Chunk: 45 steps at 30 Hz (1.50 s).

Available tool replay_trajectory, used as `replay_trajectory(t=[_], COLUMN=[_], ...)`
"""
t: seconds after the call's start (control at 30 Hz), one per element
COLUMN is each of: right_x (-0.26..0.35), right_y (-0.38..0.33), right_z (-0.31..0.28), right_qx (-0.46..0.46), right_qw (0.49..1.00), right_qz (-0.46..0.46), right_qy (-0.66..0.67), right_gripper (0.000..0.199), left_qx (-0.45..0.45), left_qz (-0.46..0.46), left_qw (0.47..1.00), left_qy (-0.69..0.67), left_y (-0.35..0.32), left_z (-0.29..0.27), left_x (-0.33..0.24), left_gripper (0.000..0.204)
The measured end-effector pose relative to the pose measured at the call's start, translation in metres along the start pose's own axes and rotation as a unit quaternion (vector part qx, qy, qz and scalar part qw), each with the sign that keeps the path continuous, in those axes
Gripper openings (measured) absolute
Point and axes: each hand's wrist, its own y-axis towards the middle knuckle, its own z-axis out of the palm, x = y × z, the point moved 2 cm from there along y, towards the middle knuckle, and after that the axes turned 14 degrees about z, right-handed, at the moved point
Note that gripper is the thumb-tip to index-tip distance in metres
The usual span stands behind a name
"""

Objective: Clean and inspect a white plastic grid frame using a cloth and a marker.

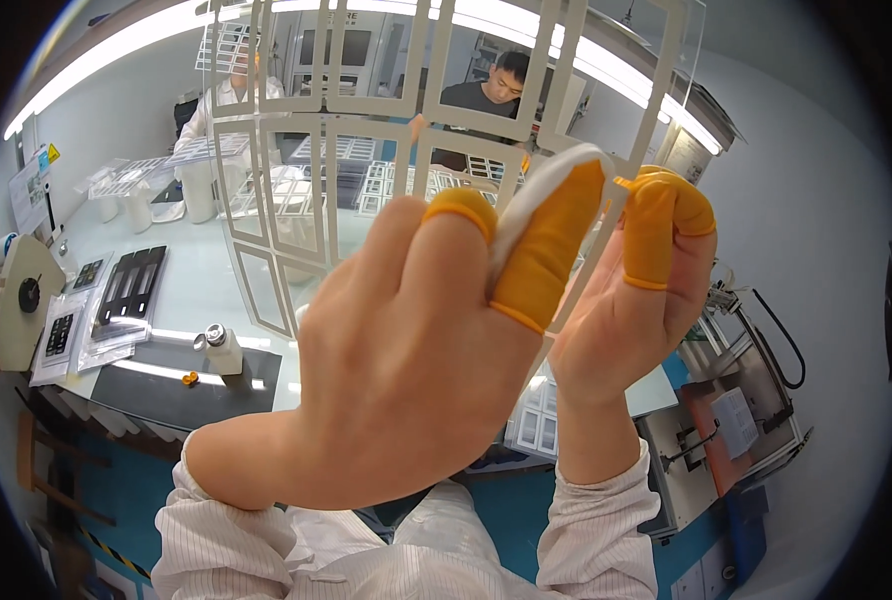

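Observation:
A large clear sheet with pale rectangular frames (486,127) stands upright in front of me. Its right edge is pinched between the thumb and fingers of my right hand (626,300), which wears orange finger cots. My left hand (416,340) is closed in front of the sheet, its back toward me. It also has orange cots on its fingers. A folded white cloth (528,205) lies along its raised, cot-covered finger, close to the sheet's right side. Whether the cloth touches the sheet is hard to tell. My left hand hides the sheet's lower middle.
On the table's black mat (146,385) stand a white bottle (223,350) and small orange finger cots (190,378). Black panels (131,285) lie at the left. Two people work across the table, among stacked framed sheets (376,185). A metal-framed machine (736,400) stands right.

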Motion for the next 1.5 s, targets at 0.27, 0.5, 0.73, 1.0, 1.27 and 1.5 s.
replay_trajectory(t=[0.27, 0.5, 0.73, 1.0, 1.27, 1.5], right_x=[-0.009, -0.010, -0.010, -0.007, -0.014, -0.023], right_y=[0.000, 0.004, 0.002, 0.006, 0.008, -0.004], right_z=[-0.012, -0.021, -0.023, -0.027, -0.030, -0.030], right_qx=[-0.032, -0.081, -0.060, -0.056, -0.129, -0.110], right_qw=[0.998, 0.996, 0.996, 0.997, 0.989, 0.992], right_qz=[0.048, 0.028, 0.060, 0.054, 0.066, 0.064], right_qy=[0.011, -0.010, 0.006, -0.004, -0.027, -0.009], right_gripper=[0.014, 0.013, 0.014, 0.015, 0.014, 0.010], left_qx=[0.031, 0.025, 0.001, 0.001, 0.004, 0.070], left_qz=[0.002, -0.062, -0.062, -0.025, -0.004, -0.075], left_qw=[0.990, 0.996, 0.998, 0.992, 0.963, 0.933], left_qy=[-0.140, -0.051, -0.013, -0.127, -0.270, -0.345], left_y=[-0.027, -0.045, -0.050, -0.042, -0.053, -0.083], left_z=[0.005, -0.010, 0.007, 0.020, 0.011, -0.009], left_x=[-0.028, -0.004, -0.007, -0.039, -0.047, -0.025], left_gripper=[0.029, 0.034, 0.039, 0.031, 0.029, 0.043])
